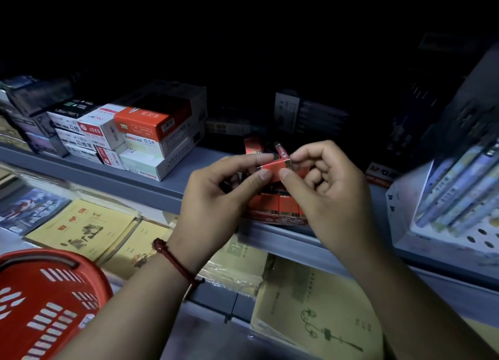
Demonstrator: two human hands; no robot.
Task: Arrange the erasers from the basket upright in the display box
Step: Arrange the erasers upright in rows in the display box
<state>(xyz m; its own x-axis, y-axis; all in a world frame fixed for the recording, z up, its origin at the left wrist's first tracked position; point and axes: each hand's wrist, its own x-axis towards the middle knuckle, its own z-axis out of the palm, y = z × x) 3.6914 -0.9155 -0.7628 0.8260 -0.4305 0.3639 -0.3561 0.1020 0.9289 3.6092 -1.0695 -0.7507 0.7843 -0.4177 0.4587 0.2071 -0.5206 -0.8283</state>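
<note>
Both my hands hold one red eraser (275, 165) lying sideways above the display box (280, 220). My left hand (218, 197) pinches its left end between thumb and forefinger, and my right hand (324, 187) pinches its right end the same way. The red display box sits at the front edge of the grey shelf and holds several red 2B erasers (286, 206) standing upright along its front. Further erasers (253, 146) stand behind my fingers, partly hidden. The red plastic basket (46, 300) is at the lower left; its inside is out of sight.
Stacked white and orange stationery boxes (140, 135) fill the shelf left of the display box. A white rack of pens (456, 197) stands at the right. Yellow notebooks (81, 227) lie on the lower shelf below. The back of the shelf is dark.
</note>
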